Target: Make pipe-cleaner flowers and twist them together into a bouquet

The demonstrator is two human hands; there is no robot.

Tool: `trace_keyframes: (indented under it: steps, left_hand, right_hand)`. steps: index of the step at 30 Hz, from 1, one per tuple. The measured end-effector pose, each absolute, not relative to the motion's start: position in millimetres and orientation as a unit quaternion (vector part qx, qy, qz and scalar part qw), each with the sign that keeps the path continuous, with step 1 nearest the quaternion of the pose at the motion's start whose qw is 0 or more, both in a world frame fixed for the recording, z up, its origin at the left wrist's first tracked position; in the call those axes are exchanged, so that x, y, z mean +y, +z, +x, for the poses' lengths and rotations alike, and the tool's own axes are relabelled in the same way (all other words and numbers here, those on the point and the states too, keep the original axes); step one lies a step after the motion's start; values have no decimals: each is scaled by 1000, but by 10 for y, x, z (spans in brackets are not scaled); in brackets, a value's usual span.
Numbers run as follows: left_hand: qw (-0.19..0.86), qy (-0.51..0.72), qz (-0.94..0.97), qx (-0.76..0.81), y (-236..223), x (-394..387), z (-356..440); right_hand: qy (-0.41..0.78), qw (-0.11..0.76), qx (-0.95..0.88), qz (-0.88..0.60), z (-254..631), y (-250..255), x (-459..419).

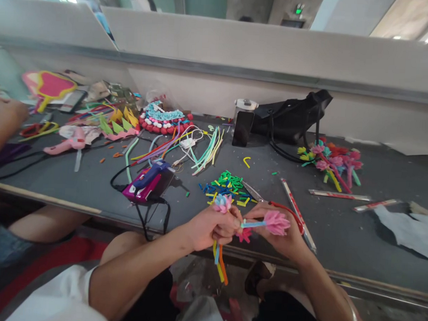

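My left hand [222, 228] is closed around a small bunch of fuzzy pipe-cleaner flowers. A blue-and-pink flower [222, 203] sticks out above the fist; yellow, blue and orange stems [219, 264] hang below. My right hand [283, 239] meets it, fingers curled in at a pink pipe-cleaner flower [277, 223], whose light-blue stem [254, 224] runs toward my left fingers. Between the hands shows a red-pink flower [244, 235]. Just behind my right hand are red-handled scissors [253, 191], partly hidden. Short green, blue and yellow pieces [229, 182] lie in a pile beyond.
To the left are a purple-and-blue glue gun [147, 180], a pink glue gun [71, 144] and loose pipe cleaners [210, 151]. Behind stand a phone [243, 128], a bottle and a black bag [290, 119]. Finished flowers [336, 161] lie right. Another person's hand [6, 116] is far left.
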State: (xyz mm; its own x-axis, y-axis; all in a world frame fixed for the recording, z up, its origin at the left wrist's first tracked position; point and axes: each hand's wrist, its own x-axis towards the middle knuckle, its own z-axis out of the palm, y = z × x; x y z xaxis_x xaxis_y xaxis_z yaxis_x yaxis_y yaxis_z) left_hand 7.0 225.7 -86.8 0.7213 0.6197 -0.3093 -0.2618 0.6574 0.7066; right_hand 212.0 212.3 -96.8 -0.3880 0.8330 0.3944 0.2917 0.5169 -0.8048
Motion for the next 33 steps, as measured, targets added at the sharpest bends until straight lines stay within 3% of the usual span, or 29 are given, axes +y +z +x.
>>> trace_keyframes:
  steps: [5, 14, 25, 33]
  left_hand:
    - [835, 172, 410, 323, -815, 2218, 102]
    - [766, 144, 509, 365, -814, 2190, 215]
    - [724, 284, 434, 455, -862, 2256, 322]
    - [801, 357, 309, 369, -881, 2396, 226]
  right_hand:
    - [321, 407, -784, -342, 2187, -910, 2221]
    - [274, 416, -815, -297, 2329, -840, 2219]
    - [138, 384, -865, -292, 2363, -696, 2096]
    - [126, 386, -860, -309, 2226, -806, 2121]
